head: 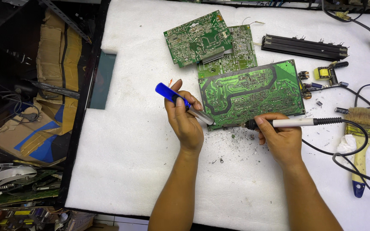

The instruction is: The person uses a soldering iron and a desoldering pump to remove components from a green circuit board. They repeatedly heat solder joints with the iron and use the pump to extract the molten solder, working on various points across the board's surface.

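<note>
My right hand (281, 139) clamps the white-handled soldering iron (294, 122), long axis pointing at nine o'clock, tip at the near edge of the large green circuit board (251, 92), while my left hand (185, 117) grips the blue-capped desoldering pump (184, 103), nozzle toward four o'clock, both tips nearly meeting.

The solder pump (184, 104) in the left hand (186, 122) has a glossy blue plastic top and a smooth metal-looking barrel, while the soldering iron (287, 122) in the right hand (281, 139) shows a pale matt plastic handle with a black ribbed rubbery collar. The green circuit board (250, 93) has a slightly shiny lacquered face dotted with dull metal solder, and it lies on a rough white foam mat (129, 141) strewn with tiny, probably metal, scraps. The brush (362, 141) has coarse straw-coloured bristles and a smooth pale wooden handle.
</note>
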